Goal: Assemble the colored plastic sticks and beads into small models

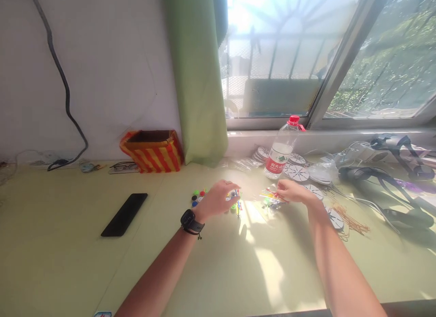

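My left hand [219, 200], with a black watch [191, 220] on the wrist, reaches over a cluster of small coloured round pieces [195, 199]. Its thumb and fingers are apart, and thin coloured pieces [239, 208] show beside the fingertips; part of the cluster is hidden under the hand. To the right, my right hand [289, 191] is closed in a pinch, fingertips down at a small heap of coloured bits and clear plastic [270, 199]. What exactly it pinches is too small to make out.
A water bottle [279, 149] with a red cap stands behind my right hand, among white slotted discs [296, 172]. Brown cords [350, 222], cables and black straps [374, 176] lie at right. A black phone [124, 215] and striped box [153, 154] are at left.
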The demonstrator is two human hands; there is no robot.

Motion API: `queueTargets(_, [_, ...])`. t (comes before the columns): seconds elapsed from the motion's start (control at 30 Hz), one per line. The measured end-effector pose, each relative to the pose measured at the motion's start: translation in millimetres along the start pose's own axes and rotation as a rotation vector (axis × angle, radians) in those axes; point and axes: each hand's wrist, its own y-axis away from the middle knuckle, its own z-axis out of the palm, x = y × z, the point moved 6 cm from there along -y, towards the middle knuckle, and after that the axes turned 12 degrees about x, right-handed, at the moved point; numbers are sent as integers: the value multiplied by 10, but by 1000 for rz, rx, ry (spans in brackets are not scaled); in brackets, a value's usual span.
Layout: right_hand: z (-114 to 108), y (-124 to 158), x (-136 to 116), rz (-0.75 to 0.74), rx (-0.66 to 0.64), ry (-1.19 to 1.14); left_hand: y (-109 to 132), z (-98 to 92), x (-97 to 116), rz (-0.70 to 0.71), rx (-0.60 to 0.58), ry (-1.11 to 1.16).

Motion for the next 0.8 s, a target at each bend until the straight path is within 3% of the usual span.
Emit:
queueTargets(0.07, [-185,-38,-163,-58,-33,-79,-137,52,55,-12,-15,27])
queueTargets(0.2, [-526,6,-490,-194,48,-236,-335,217,110,-37,-50,128])
queueTargets(0.33, [-624,170,-733,-315,41,-334,-386,414,92,-80,-61,183])
queueTargets(0.63, [-630,301,-833,-386,100,-241,-225,945,119,-118,-128,304])
queueTargets(0.8, [-749,287,-768,-412,240,-219,-220,1025,115,-152,-127,313])
